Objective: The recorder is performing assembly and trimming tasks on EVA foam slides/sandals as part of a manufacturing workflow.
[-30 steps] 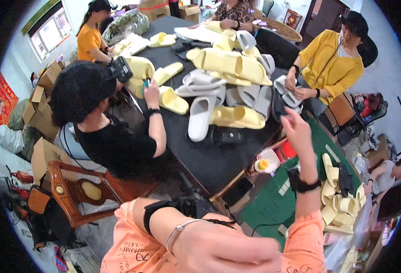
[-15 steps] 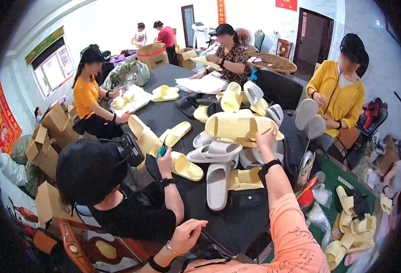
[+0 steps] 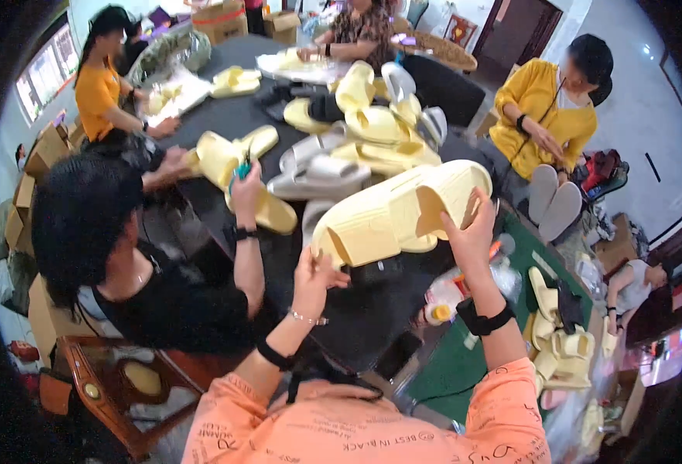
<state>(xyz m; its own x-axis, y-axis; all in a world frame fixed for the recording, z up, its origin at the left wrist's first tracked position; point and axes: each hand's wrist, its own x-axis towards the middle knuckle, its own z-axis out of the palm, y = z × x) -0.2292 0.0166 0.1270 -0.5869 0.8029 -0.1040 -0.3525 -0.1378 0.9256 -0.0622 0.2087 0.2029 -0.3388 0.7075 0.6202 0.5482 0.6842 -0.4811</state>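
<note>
A pair of pale yellow slide slippers (image 3: pixel 364 220) is held up in front of me above the near part of the black table. At its left end, my left hand (image 3: pixel 319 272) is closed on the edge, with some fingers underneath. My right hand (image 3: pixel 471 228) grips the pair near its right end, thumb on the strap side. Behind it lies a heap of yellow slippers (image 3: pixel 387 152) and grey slippers (image 3: pixel 317 174). Parts of the heap are hidden by the pair I hold.
At my left, a person in black (image 3: pixel 178 301) holds teal-handled snips (image 3: pixel 242 168) by yellow slippers (image 3: pixel 221 158). Someone in yellow (image 3: pixel 542 116) has grey slippers (image 3: pixel 553 201) at the right. A bottle (image 3: pixel 443 303) and more slippers (image 3: pixel 565 348) lie on the green surface.
My right hand has brought the yellow pair off the heap toward me. My left hand, free before, has risen and taken its left end. The view has shifted.
</note>
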